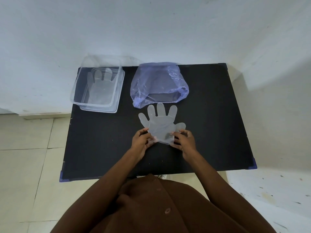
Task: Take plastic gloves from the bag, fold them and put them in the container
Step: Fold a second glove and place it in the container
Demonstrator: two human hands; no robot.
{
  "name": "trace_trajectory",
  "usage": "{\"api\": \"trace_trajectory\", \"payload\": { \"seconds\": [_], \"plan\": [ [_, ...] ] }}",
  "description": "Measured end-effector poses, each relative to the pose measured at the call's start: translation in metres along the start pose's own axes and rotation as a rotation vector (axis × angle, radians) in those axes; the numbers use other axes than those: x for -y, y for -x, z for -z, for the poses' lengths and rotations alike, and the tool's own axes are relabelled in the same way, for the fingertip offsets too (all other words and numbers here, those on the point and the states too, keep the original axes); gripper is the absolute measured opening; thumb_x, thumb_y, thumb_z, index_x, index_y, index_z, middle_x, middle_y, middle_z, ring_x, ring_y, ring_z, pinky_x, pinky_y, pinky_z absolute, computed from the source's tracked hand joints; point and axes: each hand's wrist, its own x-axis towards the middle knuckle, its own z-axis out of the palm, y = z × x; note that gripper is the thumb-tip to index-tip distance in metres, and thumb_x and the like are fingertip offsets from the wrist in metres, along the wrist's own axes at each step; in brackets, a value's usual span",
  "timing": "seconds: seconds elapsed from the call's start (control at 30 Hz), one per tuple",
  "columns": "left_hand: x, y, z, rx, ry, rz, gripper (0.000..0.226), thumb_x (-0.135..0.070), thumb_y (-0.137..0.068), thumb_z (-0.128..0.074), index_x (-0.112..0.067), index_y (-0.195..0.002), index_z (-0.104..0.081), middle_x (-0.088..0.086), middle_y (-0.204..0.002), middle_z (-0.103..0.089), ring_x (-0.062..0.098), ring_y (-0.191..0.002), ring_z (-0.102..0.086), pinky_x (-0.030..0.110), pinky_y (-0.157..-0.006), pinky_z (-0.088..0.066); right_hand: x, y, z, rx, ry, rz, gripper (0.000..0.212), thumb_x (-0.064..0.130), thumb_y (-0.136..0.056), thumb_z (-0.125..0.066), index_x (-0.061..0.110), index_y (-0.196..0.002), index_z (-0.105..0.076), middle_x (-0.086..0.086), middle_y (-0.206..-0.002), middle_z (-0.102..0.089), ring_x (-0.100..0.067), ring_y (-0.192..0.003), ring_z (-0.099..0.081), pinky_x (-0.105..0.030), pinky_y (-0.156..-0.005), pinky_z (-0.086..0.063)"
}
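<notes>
A brown buttoned garment (168, 207) covers the torso; both forearms are bare, without sleeves.

A matte black table (210, 115) with small purple corner caps (254, 163) stands against a white wall (151, 27). On it sit a translucent purple plastic bag (158, 83), a clear colourless container (98, 100), and cloudy, see-through plastic gloves (161, 125). The floor tiles (25, 162) are pale cream.

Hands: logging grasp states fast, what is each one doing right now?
Left hand: closed on the cuff of the plastic glove on the table.
Right hand: closed on the same cuff, opposite side.
</notes>
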Motion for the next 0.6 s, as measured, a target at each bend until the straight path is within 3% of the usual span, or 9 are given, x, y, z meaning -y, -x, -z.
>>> {"api": "trace_trajectory", "payload": {
  "seconds": [0.23, 0.33, 0.5, 0.6],
  "plan": [
    [-0.01, 0.007, 0.004, 0.148, 0.086, 0.084, 0.055, 0.013, -0.09, -0.044, -0.018, -0.134, -0.058, 0.014, -0.126, -0.063, 0.025, -0.095, -0.066, 0.029, -0.063, -0.062, 0.002, 0.005, -0.007, 0.108, -0.151, -0.044, 0.069, 0.018, -0.084, -0.078, 0.033, -0.144, -0.046, -0.008, -0.131, -0.056, -0.032, -0.11, -0.064, -0.052, -0.088, -0.06],
    [-0.013, 0.01, 0.006, 0.179, 0.126, 0.093, 0.057, 0.013, -0.089, -0.04, -0.015, -0.136, -0.057, 0.018, -0.128, -0.061, 0.023, -0.087, -0.064, 0.027, -0.058, -0.061, 0.003, 0.01, -0.007, 0.176, -0.225, -0.066, 0.065, 0.018, -0.086, -0.077, 0.032, -0.143, -0.048, -0.008, -0.132, -0.055, -0.035, -0.112, -0.064, -0.048, -0.083, -0.062],
    [-0.009, 0.009, 0.009, 0.171, -0.117, 0.076, 0.056, 0.011, -0.086, -0.044, -0.012, -0.134, -0.061, 0.011, -0.099, -0.063, 0.017, -0.073, -0.059, 0.027, -0.058, -0.059, 0.001, 0.009, -0.007, 0.226, -0.229, 0.006, 0.05, 0.009, -0.083, -0.078, 0.033, -0.125, -0.065, -0.004, -0.135, -0.057, -0.033, -0.116, -0.065, -0.05, -0.088, -0.061],
    [-0.008, 0.011, 0.01, 0.17, -0.259, 0.028, 0.053, 0.01, -0.087, -0.047, -0.012, -0.132, -0.063, 0.009, -0.112, -0.064, 0.02, -0.082, -0.062, 0.029, -0.062, -0.06, 0.003, 0.004, -0.005, 0.207, -0.174, 0.035, 0.048, 0.002, -0.084, -0.076, 0.022, -0.127, -0.067, -0.007, -0.128, -0.067, -0.027, -0.108, -0.071, -0.047, -0.092, -0.06]
  ]
}}
